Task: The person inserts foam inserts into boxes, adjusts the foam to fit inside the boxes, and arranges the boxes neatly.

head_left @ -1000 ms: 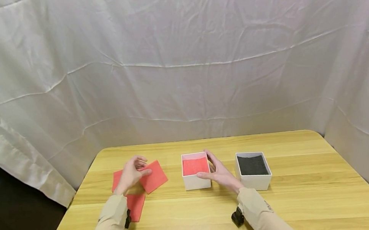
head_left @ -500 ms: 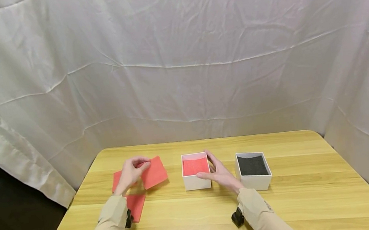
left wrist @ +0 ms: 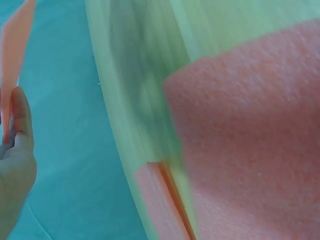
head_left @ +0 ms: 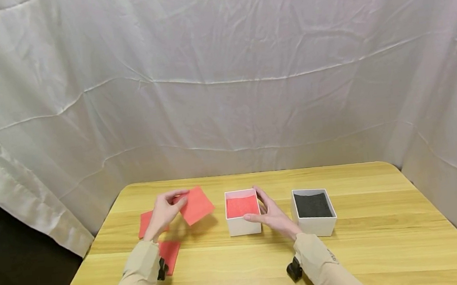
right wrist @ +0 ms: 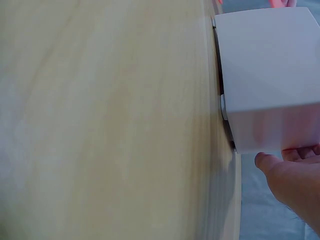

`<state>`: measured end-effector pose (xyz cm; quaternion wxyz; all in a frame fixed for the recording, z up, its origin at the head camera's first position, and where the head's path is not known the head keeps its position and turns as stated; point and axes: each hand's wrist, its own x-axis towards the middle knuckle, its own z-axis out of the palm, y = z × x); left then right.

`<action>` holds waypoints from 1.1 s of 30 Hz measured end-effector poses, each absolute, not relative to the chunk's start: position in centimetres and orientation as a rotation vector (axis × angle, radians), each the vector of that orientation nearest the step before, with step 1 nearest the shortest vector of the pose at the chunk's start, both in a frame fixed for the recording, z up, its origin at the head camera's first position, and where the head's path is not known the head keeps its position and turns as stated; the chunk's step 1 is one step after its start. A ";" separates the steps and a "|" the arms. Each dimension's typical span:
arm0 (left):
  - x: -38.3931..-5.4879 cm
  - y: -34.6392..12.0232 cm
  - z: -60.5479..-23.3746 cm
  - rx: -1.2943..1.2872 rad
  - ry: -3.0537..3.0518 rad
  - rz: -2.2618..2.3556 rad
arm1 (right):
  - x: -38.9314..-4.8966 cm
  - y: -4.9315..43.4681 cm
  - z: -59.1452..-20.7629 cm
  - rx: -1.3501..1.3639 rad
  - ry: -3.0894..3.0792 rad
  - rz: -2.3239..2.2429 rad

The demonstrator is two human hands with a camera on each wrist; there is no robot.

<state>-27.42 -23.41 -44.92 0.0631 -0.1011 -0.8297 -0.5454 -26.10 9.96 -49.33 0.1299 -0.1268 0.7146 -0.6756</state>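
Note:
My left hand [head_left: 166,213] pinches a red cloth square [head_left: 196,205] above the table's left side; in the left wrist view the cloth [left wrist: 16,47] is seen nearly edge-on between thumb and fingers. Two more red cloth squares lie below, one [head_left: 145,222] partly behind the hand and another [head_left: 170,254] beside the forearm. A white box [head_left: 244,226] stands open-topped with red cloth [head_left: 242,206] inside. My right hand [head_left: 275,214] holds this box at its right side, thumb at the front rim and fingers toward the back corner. The right wrist view shows the box [right wrist: 270,60] close up.
Right of the right hand stands a second white box [head_left: 318,226] with black cloth [head_left: 313,205] inside. Both boxes are on a wooden table [head_left: 236,274]. Pale curtains [head_left: 222,91] surround the table's back and sides.
The left hand has closed its pinch on the red cloth square, lifted it off the table and moved it slightly right and farther away. The right hand and both boxes stay put.

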 end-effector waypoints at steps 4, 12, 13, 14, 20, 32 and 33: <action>-27.4 -23.1 -44.6 -0.309 -2.493 -1.693 | -26.1 10.0 -49.3 -0.373 2.071 -1.969; -27.4 -21.9 -44.1 -0.364 -2.462 -1.727 | -26.1 10.0 -49.3 -0.383 2.076 -1.965; -27.4 -21.7 -44.0 -0.379 -2.448 -1.737 | -26.1 10.0 -49.3 -0.385 2.075 -1.965; -27.4 -21.6 -44.0 -0.395 -2.433 -1.752 | -26.1 10.0 -49.3 -0.385 2.074 -1.966; -27.5 -20.7 -43.8 -0.503 -2.333 -1.810 | -26.1 9.9 -49.3 -0.384 2.074 -1.968; -27.7 -18.8 -42.7 -0.464 -2.175 -1.903 | -26.0 9.9 -49.1 -0.353 2.074 -1.969; -27.7 -18.6 -42.6 -0.457 -2.166 -1.904 | -26.0 9.9 -49.1 -0.349 2.073 -1.968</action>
